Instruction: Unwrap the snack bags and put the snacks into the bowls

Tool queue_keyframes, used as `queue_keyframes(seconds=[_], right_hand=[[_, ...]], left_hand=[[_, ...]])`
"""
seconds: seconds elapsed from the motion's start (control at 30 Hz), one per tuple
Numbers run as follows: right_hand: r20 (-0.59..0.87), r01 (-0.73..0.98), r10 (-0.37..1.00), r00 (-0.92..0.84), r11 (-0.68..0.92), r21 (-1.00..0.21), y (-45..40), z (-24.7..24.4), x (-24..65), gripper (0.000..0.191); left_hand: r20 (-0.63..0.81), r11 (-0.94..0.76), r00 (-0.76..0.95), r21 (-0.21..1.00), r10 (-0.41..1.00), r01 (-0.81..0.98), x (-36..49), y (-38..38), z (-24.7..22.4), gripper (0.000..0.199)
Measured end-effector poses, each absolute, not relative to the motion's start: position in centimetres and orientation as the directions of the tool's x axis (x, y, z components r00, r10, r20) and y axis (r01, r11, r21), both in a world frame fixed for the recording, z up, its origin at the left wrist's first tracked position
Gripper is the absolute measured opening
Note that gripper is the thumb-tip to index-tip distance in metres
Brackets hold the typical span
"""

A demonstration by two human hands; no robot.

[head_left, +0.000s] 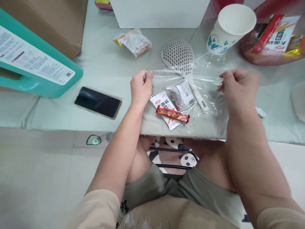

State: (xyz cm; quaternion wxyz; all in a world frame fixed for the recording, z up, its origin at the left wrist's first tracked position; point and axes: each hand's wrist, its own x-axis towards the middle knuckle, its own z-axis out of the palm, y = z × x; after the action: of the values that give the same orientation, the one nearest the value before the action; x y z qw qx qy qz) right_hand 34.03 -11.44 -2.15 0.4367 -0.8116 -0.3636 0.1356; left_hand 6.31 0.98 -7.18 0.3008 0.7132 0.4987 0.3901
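Observation:
A clear plastic bag [211, 81] is stretched across between my two hands, just above the table's front part. My left hand [141, 87] pinches its left side with curled fingers, and my right hand [239, 89] grips the right side. Between them lie a white snack packet [159, 99], a red-wrapped bar [172, 114] across it, and a silvery-white packet [182, 95]. Whether these are inside the bag or under it, I cannot tell. A white skimmer [178, 53] with a perforated head lies behind, its handle running toward me, partly seen through the film.
To the left are a black phone [98, 102], a teal jug [47, 81] and a cardboard box [62, 25]. Farther back stand a wrapped snack [138, 43], a white box [159, 12], a paper cup [234, 22] and a red see-through container [252, 57] holding packets.

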Motion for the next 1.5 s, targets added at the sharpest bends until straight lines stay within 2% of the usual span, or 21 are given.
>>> queue_keyframes(seconds=[0.07,0.13,0.2,0.27,0.33,0.37,0.43,0.5,0.6,0.77,0.9,1.07,1.17,1.33,1.5], right_hand=[[0.248,0.52,0.646,0.722,-0.27,-0.811,-11.6,-2.5,34.6,0.012],[0.504,0.641,0.529,0.683,-0.105,-0.76,-12.2,-2.1,34.1,0.013],[0.715,0.776,0.448,0.537,0.071,-0.626,-13.3,-1.3,32.3,0.014],[0.78,0.847,0.518,0.351,0.179,-0.5,-14.6,-0.5,29.6,0.011],[0.699,0.86,0.704,0.125,0.275,-0.431,-15.8,-0.4,26.4,0.01],[0.6,0.846,0.8,0.006,0.316,-0.429,-16.3,-0.5,24.9,0.01],[0.364,0.866,0.923,-0.127,0.282,-0.413,-16.9,-1.0,22.5,0.016],[0.179,0.914,0.974,-0.136,0.193,-0.356,-17.2,-1.6,21.1,0.026],[0.053,0.954,0.995,-0.08,0.091,-0.285,-17.4,-1.8,20.5,0.036],[0.013,0.963,1.0,-0.01,0.013,-0.271,-17.9,-1.2,20.0,0.047],[0.009,0.959,1.0,0.007,-0.004,-0.284,-18.0,-1.5,19.3,0.046],[0.111,0.887,0.992,-0.057,0.101,-0.451,-17.6,-2.7,20.1,0.048],[0.134,0.826,0.991,-0.014,0.087,-0.558,-17.4,-2.9,20.8,0.052],[0.041,0.709,0.998,0.056,-0.011,-0.705,-17.3,-1.6,21.3,0.048],[-0.049,0.594,0.992,0.114,-0.107,-0.798,-17.4,-0.9,21.9,0.043]], left_hand=[[0.279,-0.32,0.158,0.803,0.947,0.503,6.2,1.2,-7.4,0.047],[0.357,-0.351,0.097,0.77,0.929,0.533,6.0,1.0,-7.1,0.043],[0.475,-0.428,0.069,0.709,0.877,0.56,5.9,0.3,-6.3,0.043],[0.555,-0.513,0.12,0.636,0.823,0.577,5.8,-1.0,-5.2,0.041],[0.535,-0.571,0.253,0.592,0.806,0.57,5.9,-2.4,-4.3,0.035],[0.503,-0.593,0.327,0.58,0.8,0.558,6.0,-3.1,-3.9,0.032],[0.43,-0.627,0.457,0.566,0.779,0.535,6.3,-4.1,-3.5,0.026],[0.364,-0.636,0.532,0.559,0.765,0.532,6.5,-4.4,-3.5,0.02],[0.274,-0.588,0.54,0.562,0.796,0.582,6.5,-3.8,-4.0,0.017],[0.191,-0.493,0.475,0.564,0.859,0.663,6.0,-2.6,-4.8,0.024],[0.188,-0.482,0.465,0.569,0.865,0.666,6.1,-2.4,-5.2,0.022],[0.185,-0.449,0.434,0.612,0.882,0.651,6.3,-2.5,-5.3,0.023],[0.195,-0.434,0.41,0.633,0.891,0.641,6.3,-2.5,-5.2,0.029],[0.173,-0.402,0.394,0.668,0.902,0.626,6.2,-2.5,-4.9,0.035],[0.118,-0.341,0.4,0.764,0.909,0.549,5.7,-2.0,-4.6,0.04]])
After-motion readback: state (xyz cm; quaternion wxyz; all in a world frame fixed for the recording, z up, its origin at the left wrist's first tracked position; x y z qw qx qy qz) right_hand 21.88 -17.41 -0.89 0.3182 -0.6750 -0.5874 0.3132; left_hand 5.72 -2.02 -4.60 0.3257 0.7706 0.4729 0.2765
